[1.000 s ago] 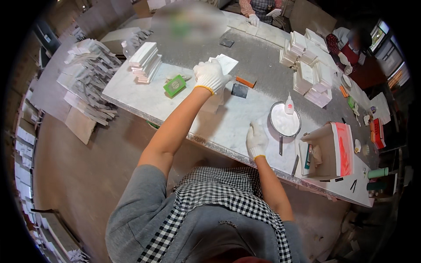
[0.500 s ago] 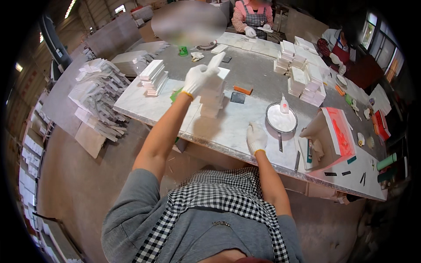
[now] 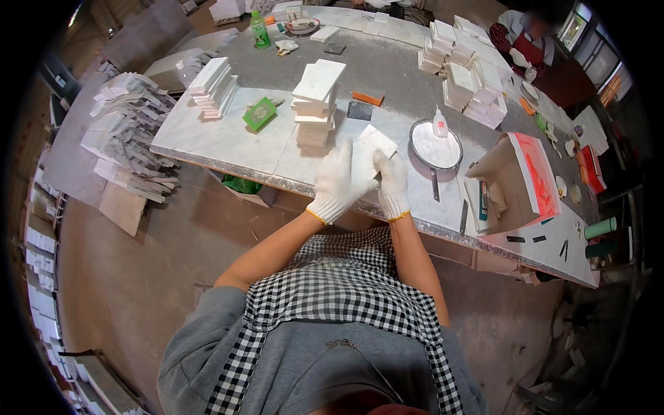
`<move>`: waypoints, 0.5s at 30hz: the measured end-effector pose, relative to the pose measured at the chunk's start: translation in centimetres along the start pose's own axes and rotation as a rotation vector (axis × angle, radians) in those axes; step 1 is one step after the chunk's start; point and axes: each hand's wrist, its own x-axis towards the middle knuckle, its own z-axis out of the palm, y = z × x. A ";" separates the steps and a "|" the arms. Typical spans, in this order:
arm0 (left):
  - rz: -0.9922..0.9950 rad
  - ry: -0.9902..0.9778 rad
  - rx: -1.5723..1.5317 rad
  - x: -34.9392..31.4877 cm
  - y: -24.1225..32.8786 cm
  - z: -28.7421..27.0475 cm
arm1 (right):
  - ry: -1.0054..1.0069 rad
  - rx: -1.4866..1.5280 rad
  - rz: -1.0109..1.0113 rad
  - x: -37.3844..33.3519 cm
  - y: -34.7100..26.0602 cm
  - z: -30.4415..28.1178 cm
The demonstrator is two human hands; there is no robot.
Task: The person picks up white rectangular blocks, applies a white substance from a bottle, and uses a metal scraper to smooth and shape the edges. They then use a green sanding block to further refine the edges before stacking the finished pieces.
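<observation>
One white tile (image 3: 377,141) is sitting at our R hand's (image 3: 393,184) fingertips; visible end's pointing fwd & a bit right, but our hands are hiding its near end, long axis unclear. R fingers are curling at its edge; can't tell if gripping. L hand (image 3: 337,182) we're holding flat, fingers straight, left of tile.

No words or numbers are clear enough to read. The little white bottle (image 3: 440,126) has a small red mark on its front, too tiny to make out. The green box (image 3: 260,114) on the desk (image 3: 394,66) has a pale patch in its middle, all blurry. The grey shirt (image 3: 311,366) has small shiny marks like letters on the chest, too fuzzy to read.
</observation>
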 end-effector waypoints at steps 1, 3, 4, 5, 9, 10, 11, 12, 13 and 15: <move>-0.057 -0.056 -0.147 -0.3 -0.8 0.5 | 0.015 0.063 0.009 -0.2 0.3 -0.2; -0.177 -0.168 -0.449 -0.8 -3.4 1.7 | 0.055 -0.068 0.048 0.0 1.2 -1.9; -0.297 -0.278 -0.520 -0.3 -4.8 2.1 | 0.071 -0.139 0.062 0.3 1.5 -2.7; -0.418 -0.390 -0.590 0.3 -6.4 2.5 | 0.082 -0.111 0.063 0.4 2.0 -3.2; -0.647 -0.694 -0.416 1.5 -6.7 2.0 | 0.060 -0.049 0.067 0.0 2.4 -2.9; -0.616 -0.677 -0.488 1.3 -6.5 1.7 | 0.037 -0.050 0.061 -0.1 2.2 -2.3; -0.583 -0.661 -0.560 1.2 -6.3 1.4 | 0.024 -0.077 0.056 -0.1 2.6 -2.1; -0.575 -0.705 -0.622 1.4 -5.3 0.6 | 0.039 -0.046 0.070 -0.2 2.8 -2.0; -0.569 -0.750 -0.679 1.8 -4.5 -0.4 | 0.053 -0.010 0.087 -0.3 3.2 -1.7; -0.693 -0.745 -0.883 1.6 -4.8 0.0 | 0.038 -0.007 0.125 -0.5 2.9 -1.2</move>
